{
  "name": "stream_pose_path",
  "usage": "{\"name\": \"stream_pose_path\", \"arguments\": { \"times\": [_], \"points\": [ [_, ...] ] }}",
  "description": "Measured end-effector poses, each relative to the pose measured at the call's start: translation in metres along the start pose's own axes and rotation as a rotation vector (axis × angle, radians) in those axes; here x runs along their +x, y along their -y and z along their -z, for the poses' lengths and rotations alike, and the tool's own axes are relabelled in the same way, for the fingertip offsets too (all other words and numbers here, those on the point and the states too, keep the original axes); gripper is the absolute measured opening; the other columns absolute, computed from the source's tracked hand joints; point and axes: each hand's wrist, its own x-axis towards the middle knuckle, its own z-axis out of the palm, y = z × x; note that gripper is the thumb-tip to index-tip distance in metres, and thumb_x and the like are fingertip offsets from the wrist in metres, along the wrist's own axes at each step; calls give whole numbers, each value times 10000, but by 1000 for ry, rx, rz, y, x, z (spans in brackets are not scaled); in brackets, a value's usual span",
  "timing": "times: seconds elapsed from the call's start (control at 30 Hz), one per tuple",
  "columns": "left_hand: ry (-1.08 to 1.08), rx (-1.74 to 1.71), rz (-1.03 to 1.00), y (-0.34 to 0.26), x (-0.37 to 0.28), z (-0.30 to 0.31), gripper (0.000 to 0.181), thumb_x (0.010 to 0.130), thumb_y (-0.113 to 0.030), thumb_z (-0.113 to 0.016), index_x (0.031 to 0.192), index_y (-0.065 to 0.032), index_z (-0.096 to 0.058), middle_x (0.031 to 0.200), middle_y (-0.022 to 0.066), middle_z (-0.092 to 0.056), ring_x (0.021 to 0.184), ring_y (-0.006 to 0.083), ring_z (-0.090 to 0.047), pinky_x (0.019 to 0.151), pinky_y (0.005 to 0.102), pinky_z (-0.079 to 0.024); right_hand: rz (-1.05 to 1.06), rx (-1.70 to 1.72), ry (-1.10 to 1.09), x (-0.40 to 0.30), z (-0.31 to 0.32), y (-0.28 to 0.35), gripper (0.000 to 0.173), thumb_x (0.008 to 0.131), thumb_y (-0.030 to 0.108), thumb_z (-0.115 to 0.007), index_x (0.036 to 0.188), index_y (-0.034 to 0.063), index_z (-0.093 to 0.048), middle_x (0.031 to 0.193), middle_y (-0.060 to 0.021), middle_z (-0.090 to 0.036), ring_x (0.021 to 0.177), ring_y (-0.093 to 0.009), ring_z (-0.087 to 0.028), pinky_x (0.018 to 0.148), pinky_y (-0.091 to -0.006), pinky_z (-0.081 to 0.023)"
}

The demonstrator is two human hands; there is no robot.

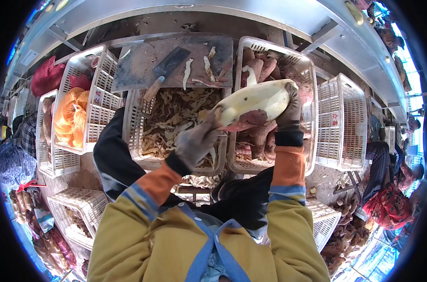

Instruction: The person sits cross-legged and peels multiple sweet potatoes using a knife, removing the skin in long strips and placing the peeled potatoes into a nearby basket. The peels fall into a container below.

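Observation:
A large, mostly peeled sweet potato (257, 100) with pale flesh and a patch of reddish skin on its lower side is held between my hands. My gloved right hand (291, 107) grips its right end. At the left end, the fingers of my gloved left hand (197, 141) close around the tuber; they are blurred, and I cannot tell whether a tool is hidden there. Below my left hand stands a plastic crate (132, 130) full of peelings (174, 112). Under the sweet potato, a second crate (275, 43) holds several red-skinned tubers (259, 144).
A cleaver (171, 61) and peel strips (207, 67) lie on a board (132, 72) across the peelings crate. More crates stand at left (102, 88) and right (340, 123); the left one holds an orange mesh bag (72, 114). A metal table (213, 16) runs ahead. People sit at far right.

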Motion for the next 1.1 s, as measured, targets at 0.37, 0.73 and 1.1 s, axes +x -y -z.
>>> {"name": "stream_pose_path", "arguments": {
  "times": [0.37, 0.73, 1.1],
  "points": [
    [203, -350, 361, -19, 43, 3, 518, 915, -321, -607, 1382, -140, -470, 778, 88, -693, 602, 128, -654, 520, 275, -527, -82, -46, -73, -3, 15, 17, 218, 871, 274, -628, 985, 89, -610, 934, -43, -630, 864, -176, -602, 810, -323, -504],
    [205, -59, 206, 11, -36, 29, 511, 924, -321, -599, 1382, -141, -463, 788, 64, -703, 538, 174, -644, 490, 311, -535, -139, -62, -127, 11, 40, 13, 285, 868, 309, -568, 912, 45, -665, 873, -82, -671, 799, -214, -622, 790, -330, -510],
    [150, 155, -61, -69, 58, -35, 589, 896, -329, -622, 1413, -137, -414, 668, 62, -627, 503, 198, -608, 459, 324, -496, -220, 15, -182, 10, 48, 4, 295, 836, 318, -598, 907, 40, -667, 880, -98, -675, 795, -234, -630, 783, -352, -518]
  ]
}}
